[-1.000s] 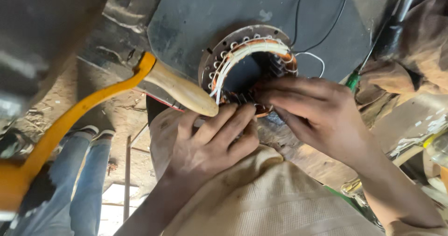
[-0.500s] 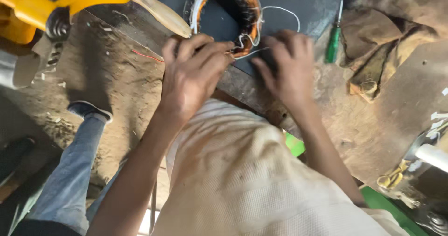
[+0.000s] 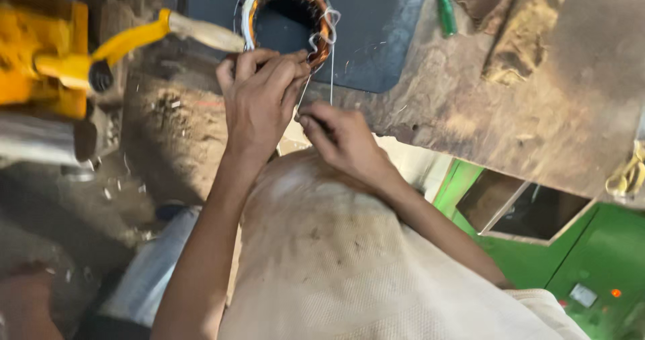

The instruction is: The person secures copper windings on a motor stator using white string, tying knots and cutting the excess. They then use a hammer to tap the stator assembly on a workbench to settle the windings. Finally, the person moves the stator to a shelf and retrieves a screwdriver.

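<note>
A round motor stator (image 3: pixel 285 14) with copper windings and white insulation lies on a dark mat (image 3: pixel 376 37) at the top of the view. My left hand (image 3: pixel 259 98) rests on its near rim, fingers curled over the edge. My right hand (image 3: pixel 339 138) is just below and to the right, pinching a thin white string (image 3: pixel 331 64) that runs up to the windings. Both forearms reach out over my beige shirt.
A yellow tool with a pale wooden handle (image 3: pixel 201 31) lies left of the stator. A green-handled screwdriver (image 3: pixel 443 7) and a crumpled rag (image 3: pixel 517 44) sit on the dirty bench at upper right. A green machine panel (image 3: pixel 584 273) is at lower right.
The view has swung, so the stator now sits higher. My right hand has drawn back from the stator toward my body, pulling the string taut. My left hand stays on the rim.
</note>
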